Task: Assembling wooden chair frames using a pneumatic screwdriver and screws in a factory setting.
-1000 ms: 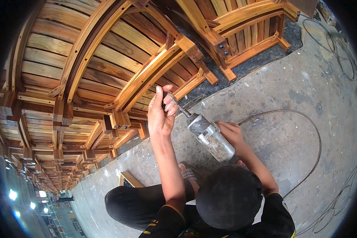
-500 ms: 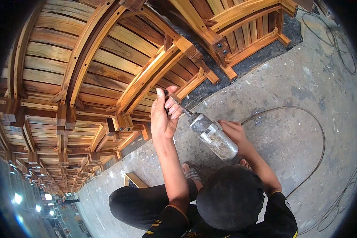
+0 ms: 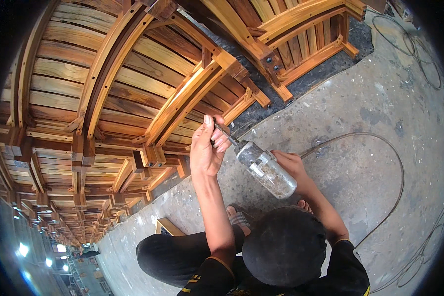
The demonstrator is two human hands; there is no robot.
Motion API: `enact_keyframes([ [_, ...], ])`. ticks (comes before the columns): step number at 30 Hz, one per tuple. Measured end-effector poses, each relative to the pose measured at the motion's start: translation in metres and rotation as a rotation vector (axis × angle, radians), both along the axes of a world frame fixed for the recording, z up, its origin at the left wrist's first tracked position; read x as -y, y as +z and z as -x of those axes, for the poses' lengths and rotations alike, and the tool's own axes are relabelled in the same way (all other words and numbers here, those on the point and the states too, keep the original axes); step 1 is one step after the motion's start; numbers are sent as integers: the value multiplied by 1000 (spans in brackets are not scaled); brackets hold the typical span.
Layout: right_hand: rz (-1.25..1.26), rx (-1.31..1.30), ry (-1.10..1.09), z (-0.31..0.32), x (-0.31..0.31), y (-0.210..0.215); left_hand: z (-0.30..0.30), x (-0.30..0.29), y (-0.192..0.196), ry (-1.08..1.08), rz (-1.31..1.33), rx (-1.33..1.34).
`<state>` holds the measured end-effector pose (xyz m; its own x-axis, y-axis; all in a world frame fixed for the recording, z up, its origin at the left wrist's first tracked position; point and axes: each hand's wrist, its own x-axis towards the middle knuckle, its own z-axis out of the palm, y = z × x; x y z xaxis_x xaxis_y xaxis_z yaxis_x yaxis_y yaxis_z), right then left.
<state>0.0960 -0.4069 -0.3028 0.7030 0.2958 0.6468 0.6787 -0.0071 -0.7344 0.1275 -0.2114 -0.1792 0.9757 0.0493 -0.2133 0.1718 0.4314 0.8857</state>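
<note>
In my right hand [image 3: 290,163] is a silver air-powered driver [image 3: 267,171], its body tilted so the slim bit points up and left. My fingers wrap the far side of it, partly hidden behind the body. My left hand [image 3: 208,150] is raised in front of the bit's tip. Its thumb and fingers close around a small dark piece [image 3: 214,126] at the end of the bit; it looks like a bolt, but the fingers cover most of it. Both hands are in front of a slatted wooden furniture frame [image 3: 182,106] with curved rails.
More wooden frames [image 3: 49,197] run in a long row to the far left. Another frame [image 3: 311,29] lies on dark sheeting at the top right. An air hose [image 3: 402,172] loops over the concrete floor [image 3: 350,113]. A small wooden box [image 3: 168,227] rests near my left knee.
My left hand has shifted slightly down and right, closer to the driver, and the dark piece now meets the bit's tip. The driver has hardly moved.
</note>
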Motion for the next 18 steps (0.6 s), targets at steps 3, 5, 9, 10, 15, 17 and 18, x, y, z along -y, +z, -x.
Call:
enact_keyframes([
  [3,-63,-93,76,0,1,2,-2,1,-2,-19,-10,10],
  [5,-94,-114,82,0,0,0,-3,0,-3,-51,-13,19],
  [9,-130,-114,89,-4,-1,0,-9,2,-6,-52,-17,36],
  [10,-134,-131,86,-4,0,1,-10,3,-7,-63,-18,39],
  [15,-143,-200,54,-10,-5,-4,-21,9,-14,-75,-42,15],
  [17,-188,-301,48,-14,-10,-12,-32,9,-21,-85,-106,-7],
  [18,-189,-303,43,-16,-12,-14,-39,12,-25,-63,-161,-19],
])
